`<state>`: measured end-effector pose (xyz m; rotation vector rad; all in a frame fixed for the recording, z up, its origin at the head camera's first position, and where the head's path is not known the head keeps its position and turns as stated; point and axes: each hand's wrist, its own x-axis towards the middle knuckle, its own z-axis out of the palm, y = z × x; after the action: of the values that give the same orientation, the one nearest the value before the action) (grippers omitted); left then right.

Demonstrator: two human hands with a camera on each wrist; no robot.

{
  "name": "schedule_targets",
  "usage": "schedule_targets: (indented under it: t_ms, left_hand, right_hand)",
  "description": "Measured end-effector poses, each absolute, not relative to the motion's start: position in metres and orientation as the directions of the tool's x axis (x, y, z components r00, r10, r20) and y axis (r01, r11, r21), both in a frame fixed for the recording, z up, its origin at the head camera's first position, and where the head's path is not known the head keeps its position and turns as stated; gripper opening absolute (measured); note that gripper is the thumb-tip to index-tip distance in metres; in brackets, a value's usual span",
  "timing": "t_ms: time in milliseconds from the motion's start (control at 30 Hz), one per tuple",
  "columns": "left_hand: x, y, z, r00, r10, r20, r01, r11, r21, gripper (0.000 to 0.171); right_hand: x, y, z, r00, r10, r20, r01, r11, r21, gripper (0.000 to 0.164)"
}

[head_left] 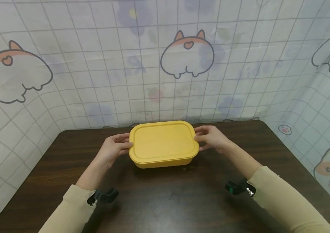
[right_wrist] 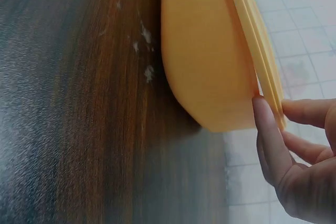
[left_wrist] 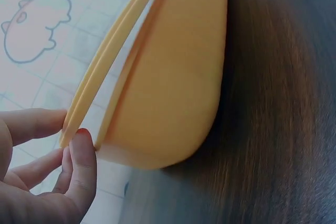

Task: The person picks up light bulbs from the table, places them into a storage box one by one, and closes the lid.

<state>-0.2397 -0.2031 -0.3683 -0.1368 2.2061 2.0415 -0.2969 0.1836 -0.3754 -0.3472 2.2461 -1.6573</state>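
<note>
A yellow rectangular box (left_wrist: 173,77) stands on the dark table with its yellow lid (head_left: 165,140) over it. In the left wrist view a gap shows between lid and box rim, so the lid is slightly raised there. My left hand (head_left: 113,147) pinches the lid's left end between thumb and fingers. At the other end, my right hand (head_left: 211,138) pinches the lid's edge, thumb on one side and fingers on the other. On that side the gap is narrow in the right wrist view. What the box contains is hidden under the lid.
The dark wood-grain table (head_left: 165,200) reaches back to a white gridded wall covering (head_left: 118,81) with cartoon dogs, close behind the box. Black straps with small devices sit at the left wrist (head_left: 103,195) and the right wrist (head_left: 237,187).
</note>
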Motion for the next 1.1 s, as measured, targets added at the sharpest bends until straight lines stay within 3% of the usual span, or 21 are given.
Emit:
schedule_targets:
  t_ms: [467, 1100]
  left_hand:
    - [-0.259, -0.211, -0.365, -0.968, 0.127, -0.219, -0.184, 0.239, 0.953, 0.061]
    - [-0.264, -0.207, -0.365, -0.97, 0.067, -0.233, -0.197, 0.34, 0.92, 0.059]
  right_hand:
    - [-0.305, 0.181, -0.38, -0.897, -0.411, -0.161, 0.018, 0.329, -0.944, 0.052]
    - [-0.308, 0.18, -0.38, -0.893, -0.414, -0.174, 0.025, 0.341, -0.94, 0.052]
